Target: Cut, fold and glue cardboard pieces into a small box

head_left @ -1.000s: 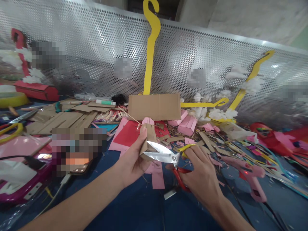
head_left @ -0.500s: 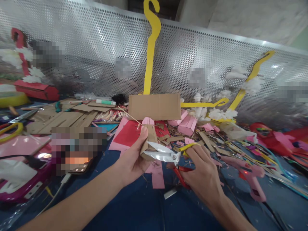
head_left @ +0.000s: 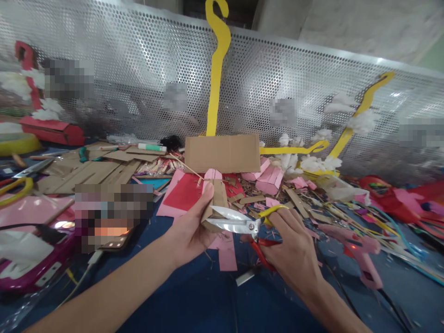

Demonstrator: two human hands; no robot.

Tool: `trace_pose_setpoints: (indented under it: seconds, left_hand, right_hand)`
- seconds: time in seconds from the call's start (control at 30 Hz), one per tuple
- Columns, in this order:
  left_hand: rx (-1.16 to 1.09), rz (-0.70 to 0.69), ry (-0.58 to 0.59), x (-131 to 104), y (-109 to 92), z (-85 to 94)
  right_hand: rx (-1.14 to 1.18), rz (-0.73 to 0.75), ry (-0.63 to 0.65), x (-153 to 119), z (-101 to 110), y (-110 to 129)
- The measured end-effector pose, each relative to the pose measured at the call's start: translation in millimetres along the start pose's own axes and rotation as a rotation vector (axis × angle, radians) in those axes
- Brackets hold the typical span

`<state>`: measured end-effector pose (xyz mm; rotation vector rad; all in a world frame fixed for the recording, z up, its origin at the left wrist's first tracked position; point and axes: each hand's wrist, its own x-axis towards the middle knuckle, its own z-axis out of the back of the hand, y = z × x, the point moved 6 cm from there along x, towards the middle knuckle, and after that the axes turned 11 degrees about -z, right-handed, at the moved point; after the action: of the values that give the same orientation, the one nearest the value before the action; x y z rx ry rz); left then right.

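Observation:
My left hand (head_left: pixel 190 229) is closed around a small folded cardboard piece (head_left: pixel 218 196), thumb on its near face. My right hand (head_left: pixel 289 243) grips a pair of scissors (head_left: pixel 239 223) with one yellow and one red handle. The blades point left and stand slightly apart, with the lower end of the cardboard between them. Behind the piece lie red and pink sheets (head_left: pixel 176 196) and a pink paper strip (head_left: pixel 227 256). Beyond them stands a cardboard box (head_left: pixel 222 153) with a tall yellow hook-shaped post (head_left: pixel 217 83) rising at its back.
At right lies a pink glue gun (head_left: pixel 360 254) with its cable. On the left are flat cardboard pieces (head_left: pixel 93 175), a lit phone (head_left: pixel 113 231) and a purple object (head_left: pixel 31 263). Scraps (head_left: pixel 256 199) litter the middle. A perforated metal panel (head_left: pixel 149 69) closes off the back.
The scissor blades seem slightly closer together on the cardboard. Both hands stay in nearly the same place; the whole view has shifted very slightly.

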<state>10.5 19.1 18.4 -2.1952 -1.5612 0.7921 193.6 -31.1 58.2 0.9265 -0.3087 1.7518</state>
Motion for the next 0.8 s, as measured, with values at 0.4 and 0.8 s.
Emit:
trace_pose_setpoints:
  seconds: [0.4, 0.8]
  left_hand:
    - [-0.007, 0.015, 0.054, 5.4, 1.8, 6.0]
    - [0.038, 0.057, 0.171, 12.2, 4.6, 8.3]
  right_hand:
    - [0.002, 0.022, -0.001, 0.8, -1.7, -0.7]
    - [0.019, 0.035, 0.027, -2.0, -6.3, -7.0]
